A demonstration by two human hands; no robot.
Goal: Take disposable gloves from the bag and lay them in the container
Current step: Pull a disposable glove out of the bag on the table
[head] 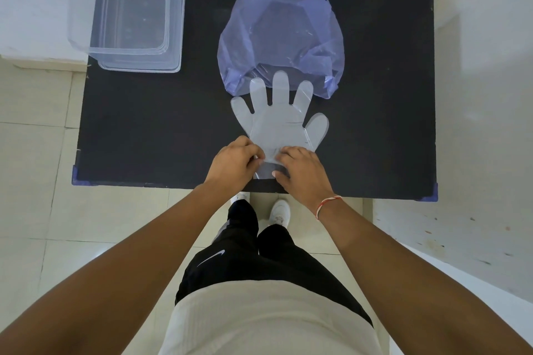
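A clear disposable glove [278, 121] lies flat on the black table [150, 130], its fingers pointing away from me and overlapping the mouth of a translucent purple bag [281, 37]. My left hand [235, 163] pinches the glove's cuff from the left. My right hand [301, 171] grips the same cuff from the right, thumb under the edge. The clear plastic container [138, 13] stands at the table's far left corner, well apart from the glove; its inside looks bare. Whatever the bag holds is hard to make out.
The table's near edge runs just under my hands. Pale tiled floor surrounds the table, and white walls rise beyond it. My legs and white shoes [279, 212] stand at the table's front. A red-and-white thread bracelet [326, 204] circles my right wrist.
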